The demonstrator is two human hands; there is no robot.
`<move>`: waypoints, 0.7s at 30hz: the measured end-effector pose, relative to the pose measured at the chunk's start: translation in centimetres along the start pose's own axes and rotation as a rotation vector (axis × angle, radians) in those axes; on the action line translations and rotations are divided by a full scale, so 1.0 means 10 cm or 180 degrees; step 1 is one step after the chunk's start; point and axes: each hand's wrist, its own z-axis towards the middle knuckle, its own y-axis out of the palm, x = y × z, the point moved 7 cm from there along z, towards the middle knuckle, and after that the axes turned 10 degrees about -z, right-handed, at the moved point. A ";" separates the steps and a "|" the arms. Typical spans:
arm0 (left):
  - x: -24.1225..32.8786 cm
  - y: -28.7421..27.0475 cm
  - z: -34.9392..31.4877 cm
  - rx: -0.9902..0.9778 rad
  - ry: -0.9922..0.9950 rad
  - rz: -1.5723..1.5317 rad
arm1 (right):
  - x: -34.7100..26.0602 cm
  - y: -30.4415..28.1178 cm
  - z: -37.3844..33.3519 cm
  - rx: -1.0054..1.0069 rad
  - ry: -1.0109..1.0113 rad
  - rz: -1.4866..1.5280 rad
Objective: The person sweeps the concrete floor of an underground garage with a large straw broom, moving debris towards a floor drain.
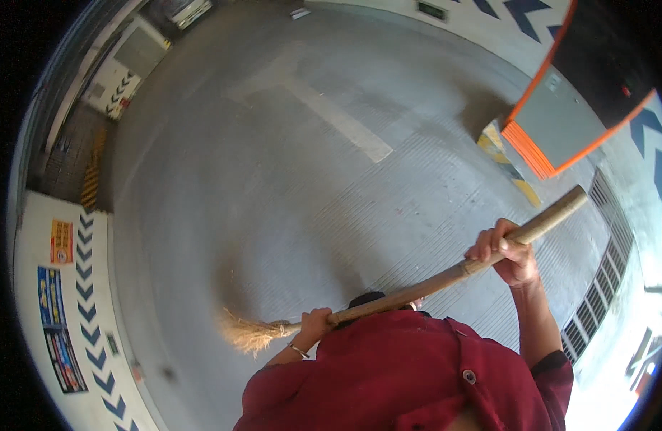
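Observation:
A broom (424, 286) with a long wooden handle slants across my front, from the lower left up to the right. Its straw bristles (248, 332) spread out at the left end, above the grey floor; whether they touch it I cannot tell. My left hand (317, 322), with a bangle at the wrist, is closed around the handle close to the bristles. Higher up, my right hand (505, 251) wraps the handle near its thick upper end, which sticks out past the fingers. The dark red garment on my body hides part of the view below the handle.
To the right stands an orange-framed cabinet (564, 118) beside a yellow-striped barrier (505, 159). A drain grate (604, 269) runs along the right wall. The left wall (40, 237) carries dark arrows and posters. A pale line (345, 128) crosses the grey floor.

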 end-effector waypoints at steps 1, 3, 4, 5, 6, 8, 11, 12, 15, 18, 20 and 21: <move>0.00 0.03 -0.03 0.0087 0.0050 -0.0162 | 0.02 0.03 0.15 -0.0096 0.0075 -0.0040; -0.01 0.14 -0.04 0.0264 0.0157 -0.0516 | -0.03 0.05 0.39 -0.0177 0.0186 -0.0102; 0.05 0.21 0.04 0.0127 0.0149 -0.0377 | -0.09 0.07 0.48 -0.0194 0.0223 -0.0134; 0.23 0.23 0.17 -0.0001 0.0134 -0.0257 | -0.20 0.01 0.54 -0.0101 0.0169 -0.0224; 0.43 0.22 0.35 -0.0142 0.0144 -0.0128 | -0.35 -0.11 0.58 -0.0063 0.0075 -0.0179; 1.04 0.04 0.73 -0.0064 0.0681 -0.0430 | -0.72 -0.51 0.53 0.0233 -0.0002 -0.0447; 2.11 -0.18 1.37 -0.0118 0.1754 -0.0794 | -1.77 -1.29 0.08 0.0327 -0.0731 -0.1329; 2.54 -0.45 1.51 -0.0023 0.2059 -0.0957 | -2.13 -1.37 -0.16 0.0497 -0.0931 -0.1618; 3.27 -0.92 2.18 0.0423 0.2459 -0.0863 | -2.60 -1.29 -0.41 0.0611 -0.1368 -0.2336; 3.47 -1.52 2.96 0.0875 0.2264 -0.0871 | -2.54 -0.98 -0.32 0.0335 -0.1742 -0.2979; 3.31 -1.89 3.34 0.1285 0.2465 -0.1102 | -2.48 -0.76 -0.19 0.0000 -0.2008 -0.3317; 3.23 -2.08 3.40 0.1494 0.2472 -0.0993 | -2.46 -0.74 -0.14 -0.0176 -0.2115 -0.3387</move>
